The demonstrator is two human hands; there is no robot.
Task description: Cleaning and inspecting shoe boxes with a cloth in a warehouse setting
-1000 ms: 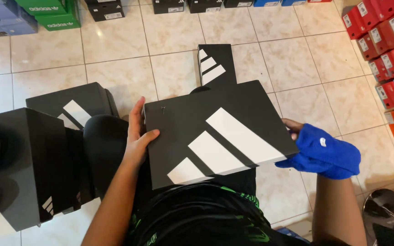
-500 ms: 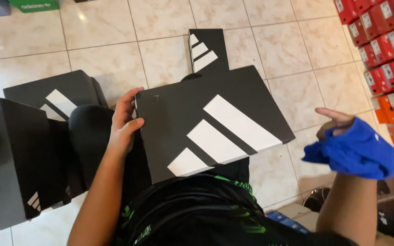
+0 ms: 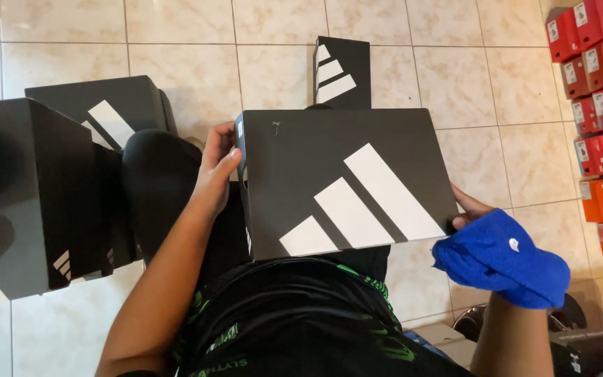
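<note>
Left hand: we see our left hand [image 3: 214, 171] clasped on the left edge of the black shoe box [image 3: 343, 185], thumb on the lid, fingers curled round the side.
Right hand: our right hand [image 3: 465, 213] grips the box's right edge; only thumb and knuckles show, the rest sits under a blue cloth [image 3: 500, 258] draped over it.
Arms: both forearms reach up from below, the left angled across a dark knee [image 3: 158, 171].
Box: held level above our lap, striped lid up.
Nearby: open black boxes [image 3: 43, 188] just left; red and orange boxes [image 3: 601, 91] stacked right.

Red boxes [image 3: 598, 77] stacked beside tiled floor [image 3: 176, 35].
</note>
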